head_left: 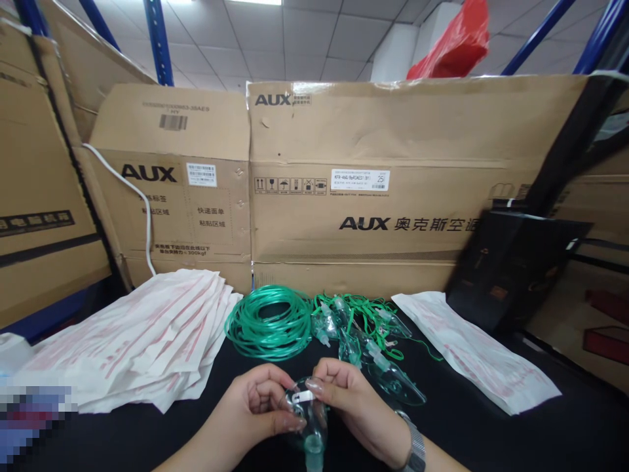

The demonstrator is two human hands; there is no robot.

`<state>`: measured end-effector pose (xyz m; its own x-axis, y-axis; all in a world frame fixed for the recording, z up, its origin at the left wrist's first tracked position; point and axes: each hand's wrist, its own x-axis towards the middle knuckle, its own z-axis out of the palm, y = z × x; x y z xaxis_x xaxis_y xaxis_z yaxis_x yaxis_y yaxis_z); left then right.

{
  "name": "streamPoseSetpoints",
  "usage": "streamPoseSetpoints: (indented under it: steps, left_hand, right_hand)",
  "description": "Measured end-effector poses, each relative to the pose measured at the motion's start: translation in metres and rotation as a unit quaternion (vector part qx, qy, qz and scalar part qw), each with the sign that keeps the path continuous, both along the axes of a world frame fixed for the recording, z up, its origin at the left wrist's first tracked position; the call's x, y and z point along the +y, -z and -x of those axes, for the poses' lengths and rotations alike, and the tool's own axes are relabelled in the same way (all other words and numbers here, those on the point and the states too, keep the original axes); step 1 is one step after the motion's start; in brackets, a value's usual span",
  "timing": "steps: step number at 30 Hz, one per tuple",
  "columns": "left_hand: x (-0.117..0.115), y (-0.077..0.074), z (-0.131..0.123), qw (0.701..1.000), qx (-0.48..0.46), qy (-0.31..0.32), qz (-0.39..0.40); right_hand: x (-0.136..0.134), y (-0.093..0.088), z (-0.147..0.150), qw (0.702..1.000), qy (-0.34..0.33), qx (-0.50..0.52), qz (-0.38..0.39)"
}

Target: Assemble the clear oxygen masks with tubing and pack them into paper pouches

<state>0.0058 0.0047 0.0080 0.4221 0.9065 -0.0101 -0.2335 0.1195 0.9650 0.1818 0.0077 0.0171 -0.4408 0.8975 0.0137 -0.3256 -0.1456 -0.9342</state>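
Close in front of me at the bottom centre is a clear green oxygen mask point(316, 419), its tubular connector pointing toward me. My left hand point(260, 403) pinches the mask's left side between thumb and fingers. On the other side, my right hand point(351, 400) is closed at the mask's top edge, its thumb on a small white metal-looking nose strip point(303, 396). Just beyond the hands lies a coil of green tubing point(236, 328). To its right is a heap of more clear green masks point(393, 377) with tangled green elastic straps point(363, 308).
White printed paper pouches point(147, 341) are piled on the left of the black table surface point(491, 432). A single white pouch point(481, 354) lies right. Behind stand AUX cardboard boxes point(417, 144) and a black bag point(511, 275). A white cable point(147, 210) hangs at the left.
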Motion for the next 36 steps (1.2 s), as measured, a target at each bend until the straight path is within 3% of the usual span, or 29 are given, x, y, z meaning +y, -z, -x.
streamPoseSetpoints:
  steps: [8,14,21,32,36]
  left_hand:
    - [0.001,0.001,0.000,0.997,0.068,0.028,-0.022]
    - [0.005,-0.002,0.003,0.997,0.081,0.006,-0.010]
    - [0.003,-0.005,0.002,0.996,0.088,-0.011,-0.007]
    - [0.007,0.009,0.004,0.996,0.081,-0.022,-0.033]
    - [0.007,0.006,0.004,0.996,0.084,-0.022,-0.029]
  right_hand:
    - [0.000,0.002,0.003,0.994,0.007,-0.106,-0.037]
    - [0.001,0.004,0.004,0.998,-0.002,-0.053,-0.014]
    - [0.002,0.006,0.004,0.994,0.009,-0.093,-0.059]
    - [-0.003,-0.001,0.003,0.983,0.029,-0.142,-0.111]
    - [-0.005,-0.003,0.003,0.982,0.032,-0.142,-0.117]
